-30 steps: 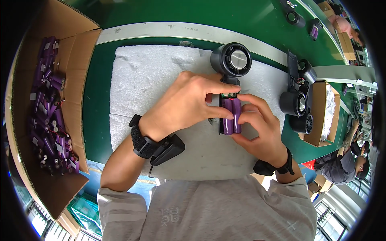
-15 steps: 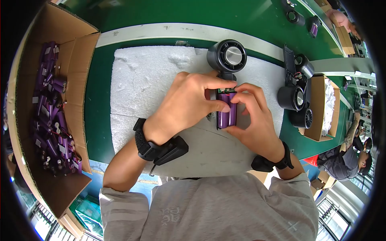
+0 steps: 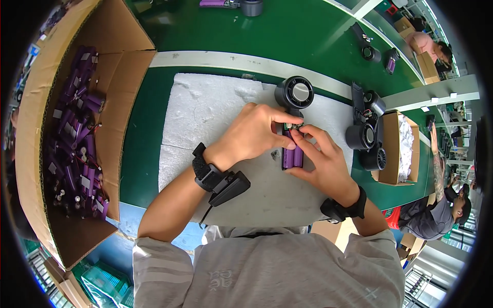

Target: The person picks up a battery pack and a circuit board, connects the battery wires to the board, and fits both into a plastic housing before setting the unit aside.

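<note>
The right hand (image 3: 328, 161) is now working its fingers inward over the circuit board (image 3: 288, 125), where half a second ago they were lying nearer the right edge of the purple battery pack (image 3: 294, 157); its thumb is staying by the pack's lower end. The left hand (image 3: 251, 131) is hardly changing: its index finger is reaching across the board end and its thumb is pressing on the pack, so these fingers are gripping the handheld fan (image 3: 300, 92). The right fingers are curling close together, but whether they are pinching anything small or only touching, I cannot tell. The fan is sitting over the white foam pad (image 3: 205, 102) on the green desk (image 3: 144, 102), its round head pointing away. The handling seems to be narrowing onto the board end, with the left hand steadying. The view is also shifting, bringing a second fan (image 3: 251, 6) into sight along the top.
</note>
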Tool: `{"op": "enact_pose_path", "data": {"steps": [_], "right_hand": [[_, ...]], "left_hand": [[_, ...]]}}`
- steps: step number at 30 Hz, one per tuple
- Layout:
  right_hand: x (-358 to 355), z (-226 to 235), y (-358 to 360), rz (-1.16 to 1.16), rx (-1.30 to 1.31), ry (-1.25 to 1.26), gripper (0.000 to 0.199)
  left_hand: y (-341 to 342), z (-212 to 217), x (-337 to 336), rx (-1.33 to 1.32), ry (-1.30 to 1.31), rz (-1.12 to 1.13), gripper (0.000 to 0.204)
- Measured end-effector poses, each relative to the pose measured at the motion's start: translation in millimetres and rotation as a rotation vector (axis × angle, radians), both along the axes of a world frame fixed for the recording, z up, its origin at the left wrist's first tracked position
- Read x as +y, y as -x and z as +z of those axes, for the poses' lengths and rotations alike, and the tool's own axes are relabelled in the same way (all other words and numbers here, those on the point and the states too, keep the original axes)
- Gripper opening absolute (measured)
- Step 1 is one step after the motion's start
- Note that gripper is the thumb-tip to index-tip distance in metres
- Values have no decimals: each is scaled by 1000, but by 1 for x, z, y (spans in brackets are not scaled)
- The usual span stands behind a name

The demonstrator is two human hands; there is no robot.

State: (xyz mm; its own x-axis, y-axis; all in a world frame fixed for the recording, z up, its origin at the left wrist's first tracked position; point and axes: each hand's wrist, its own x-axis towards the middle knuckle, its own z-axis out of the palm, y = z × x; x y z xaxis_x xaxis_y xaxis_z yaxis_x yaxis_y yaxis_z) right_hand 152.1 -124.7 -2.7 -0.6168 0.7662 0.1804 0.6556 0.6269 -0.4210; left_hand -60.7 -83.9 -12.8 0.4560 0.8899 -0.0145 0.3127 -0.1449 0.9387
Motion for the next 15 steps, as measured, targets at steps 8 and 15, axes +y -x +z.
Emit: {"op": "enact_pose_path", "data": {"steps": [8,15], "right_hand": [[25,-3,11,-187,-89,-200,71],[154,69,24,-532,-182,-385,52]], "left_hand": [[-9,-13,3,-113,-272,151,48],[-10,-14,13,58,-429,297,37]]}}
